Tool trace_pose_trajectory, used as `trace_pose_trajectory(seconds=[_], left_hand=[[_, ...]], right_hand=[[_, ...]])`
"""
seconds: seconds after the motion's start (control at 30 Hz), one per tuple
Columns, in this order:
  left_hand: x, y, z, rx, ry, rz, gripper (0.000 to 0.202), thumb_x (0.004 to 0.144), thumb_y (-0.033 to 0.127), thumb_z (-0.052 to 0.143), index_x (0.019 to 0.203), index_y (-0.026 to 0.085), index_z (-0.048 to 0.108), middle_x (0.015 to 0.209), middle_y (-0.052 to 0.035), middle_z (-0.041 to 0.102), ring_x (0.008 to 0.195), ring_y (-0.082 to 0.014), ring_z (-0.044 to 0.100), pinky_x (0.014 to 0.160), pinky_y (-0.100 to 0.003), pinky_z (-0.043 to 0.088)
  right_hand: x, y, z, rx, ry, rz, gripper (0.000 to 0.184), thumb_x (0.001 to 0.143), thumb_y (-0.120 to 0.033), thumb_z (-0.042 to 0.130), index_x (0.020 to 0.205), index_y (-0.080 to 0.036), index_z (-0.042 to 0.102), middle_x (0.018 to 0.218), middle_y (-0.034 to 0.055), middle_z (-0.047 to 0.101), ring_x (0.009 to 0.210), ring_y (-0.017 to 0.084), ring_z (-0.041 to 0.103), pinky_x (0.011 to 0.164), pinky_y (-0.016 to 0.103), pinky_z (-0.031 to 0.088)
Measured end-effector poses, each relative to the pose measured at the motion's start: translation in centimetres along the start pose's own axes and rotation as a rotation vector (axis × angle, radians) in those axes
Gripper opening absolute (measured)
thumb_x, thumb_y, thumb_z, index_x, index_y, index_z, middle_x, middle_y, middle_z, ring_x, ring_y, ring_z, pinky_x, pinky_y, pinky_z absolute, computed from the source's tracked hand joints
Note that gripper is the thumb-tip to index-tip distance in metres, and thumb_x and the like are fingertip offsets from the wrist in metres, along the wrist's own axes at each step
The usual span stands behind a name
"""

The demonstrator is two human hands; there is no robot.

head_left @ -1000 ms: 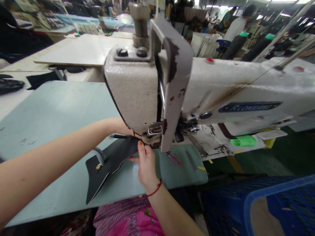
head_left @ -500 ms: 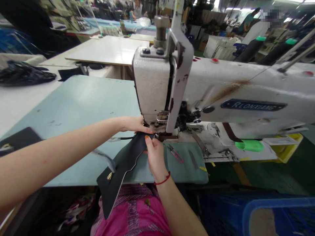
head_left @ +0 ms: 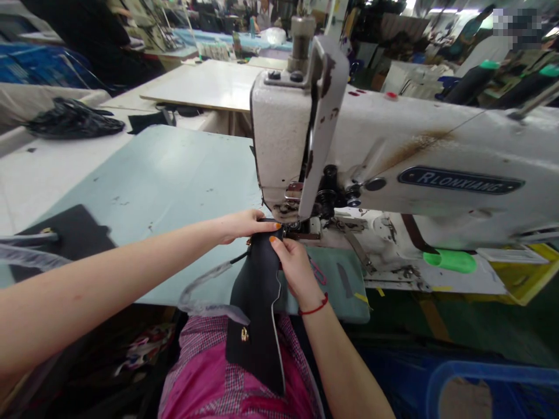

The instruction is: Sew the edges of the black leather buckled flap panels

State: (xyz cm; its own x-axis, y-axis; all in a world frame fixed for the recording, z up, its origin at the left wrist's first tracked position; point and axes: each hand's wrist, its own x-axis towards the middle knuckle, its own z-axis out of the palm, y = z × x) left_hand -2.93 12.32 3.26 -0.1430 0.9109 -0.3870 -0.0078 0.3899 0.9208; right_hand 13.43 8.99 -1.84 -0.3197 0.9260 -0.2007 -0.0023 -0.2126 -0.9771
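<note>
A black leather-like piece (head_left: pixel 257 291) with a pale edge hangs from under the head of a white sewing machine (head_left: pixel 279 128) down over the lap. It carries a small gold fitting (head_left: pixel 244 334) and a strap wrapped in clear plastic (head_left: pixel 209 308). My left hand (head_left: pixel 247 226) grips its upper end close to the needle area, thumb on top. Just to the right, my right hand (head_left: pixel 297 265) pinches the piece's right edge, thumb on top and fingers hidden beneath. The needle itself is hidden.
Another black piece with a wrapped strap (head_left: pixel 78 233) lies on the pale green tabletop (head_left: pixel 174 174) at left. Pink thread snips (head_left: pixel 318 272) lie right of my right hand. A black plastic bag (head_left: pixel 74 119) sits farther back, and a blue crate (head_left: pixel 493 372) stands low at right.
The black piece has swung from a slant to hang nearly straight down, its lower end moving right. Both hands have turned with it and still hold it. The camera view has shifted slightly.
</note>
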Motion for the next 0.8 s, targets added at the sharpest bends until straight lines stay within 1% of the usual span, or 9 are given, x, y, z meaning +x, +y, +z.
trace_pose_trajectory(seconds=[0.1, 0.23, 0.3, 0.37, 0.43, 0.5, 0.53, 0.67, 0.8], left_hand=[[-0.6, -0.3, 0.3, 0.106, -0.136, -0.079, 0.034, 0.048, 0.027, 0.089, 0.073, 0.013, 0.070, 0.068, -0.0051, 0.069, 0.073, -0.0215, 0.061, 0.062, -0.026, 0.043], [-0.7, -1.0, -0.1, 0.085, -0.111, 0.000, 0.036, 0.049, 0.031, 0.089, 0.075, 0.014, 0.071, 0.070, -0.0052, 0.069, 0.079, -0.0240, 0.062, 0.068, -0.029, 0.046], [-0.6, -1.8, -0.7, 0.119, -0.103, 0.104, 0.038, 0.055, 0.037, 0.087, 0.082, 0.015, 0.072, 0.081, -0.0065, 0.071, 0.088, -0.0256, 0.064, 0.078, -0.031, 0.049], [-0.8, -3.3, -1.7, 0.136, -0.047, 0.245, 0.040, 0.068, 0.045, 0.078, 0.096, 0.018, 0.071, 0.100, -0.0079, 0.071, 0.103, -0.0253, 0.063, 0.092, -0.033, 0.047], [-1.5, -5.5, -3.0, 0.145, 0.081, 0.363, 0.043, 0.079, 0.048, 0.067, 0.112, 0.020, 0.065, 0.121, -0.0094, 0.065, 0.118, -0.0244, 0.058, 0.104, -0.036, 0.042], [-2.8, -8.2, -4.1, 0.200, 0.206, 0.421, 0.050, 0.082, 0.046, 0.064, 0.126, 0.022, 0.056, 0.136, -0.0117, 0.054, 0.130, -0.0262, 0.050, 0.108, -0.040, 0.041], [-3.7, -9.6, -4.5, 0.236, 0.211, 0.427, 0.055, 0.082, 0.045, 0.064, 0.131, 0.023, 0.052, 0.143, -0.0126, 0.048, 0.133, -0.0279, 0.046, 0.109, -0.043, 0.041], [-6.9, -13.1, -4.1, 0.216, 0.091, 0.296, 0.070, 0.079, 0.046, 0.068, 0.141, 0.024, 0.045, 0.152, -0.0150, 0.038, 0.139, -0.0350, 0.039, 0.109, -0.049, 0.042], [-7.7, -12.2, -0.9, 0.015, -0.040, 0.081, 0.057, 0.071, 0.051, 0.075, 0.120, 0.026, 0.063, 0.133, -0.0130, 0.061, 0.130, -0.0356, 0.051, 0.102, -0.045, 0.049]], right_hand=[[-0.3, -0.6, -0.8, 0.063, -0.080, 0.071, 0.036, 0.079, -0.049, 0.062, 0.068, -0.014, 0.063, 0.060, -0.0003, 0.058, 0.052, 0.010, 0.047, 0.047, 0.020, 0.034], [-0.8, -1.6, -1.5, 0.123, -0.131, 0.143, 0.034, 0.076, -0.046, 0.066, 0.065, -0.015, 0.061, 0.057, -0.0018, 0.057, 0.049, 0.009, 0.045, 0.045, 0.019, 0.031], [-1.2, -2.1, -1.7, 0.129, -0.154, 0.155, 0.035, 0.075, -0.047, 0.068, 0.064, -0.015, 0.060, 0.055, -0.0028, 0.055, 0.047, 0.008, 0.042, 0.044, 0.018, 0.029], [-1.7, -2.4, -2.1, 0.129, -0.181, 0.160, 0.037, 0.076, -0.047, 0.068, 0.062, -0.015, 0.059, 0.053, -0.0040, 0.051, 0.046, 0.007, 0.038, 0.044, 0.018, 0.027], [-2.3, -2.4, -2.5, 0.108, -0.190, 0.133, 0.040, 0.077, -0.048, 0.069, 0.058, -0.015, 0.055, 0.051, -0.0052, 0.046, 0.046, 0.006, 0.033, 0.043, 0.018, 0.024], [-3.0, -2.3, -2.8, 0.085, -0.185, 0.101, 0.043, 0.079, -0.047, 0.069, 0.055, -0.016, 0.053, 0.050, -0.0053, 0.043, 0.047, 0.006, 0.031, 0.044, 0.018, 0.023], [-3.5, -2.1, -2.9, 0.087, -0.177, 0.098, 0.042, 0.079, -0.047, 0.069, 0.055, -0.015, 0.054, 0.050, -0.0048, 0.045, 0.048, 0.006, 0.032, 0.045, 0.018, 0.024], [-5.6, -1.2, -2.4, 0.204, -0.156, 0.195, 0.034, 0.078, -0.047, 0.070, 0.070, -0.014, 0.065, 0.064, -0.0005, 0.059, 0.054, 0.009, 0.047, 0.050, 0.020, 0.037], [-7.8, 0.1, -1.0, 0.310, -0.061, 0.229, 0.030, 0.079, -0.044, 0.071, 0.085, -0.015, 0.066, 0.073, 0.0006, 0.065, 0.058, 0.011, 0.055, 0.054, 0.021, 0.044]])
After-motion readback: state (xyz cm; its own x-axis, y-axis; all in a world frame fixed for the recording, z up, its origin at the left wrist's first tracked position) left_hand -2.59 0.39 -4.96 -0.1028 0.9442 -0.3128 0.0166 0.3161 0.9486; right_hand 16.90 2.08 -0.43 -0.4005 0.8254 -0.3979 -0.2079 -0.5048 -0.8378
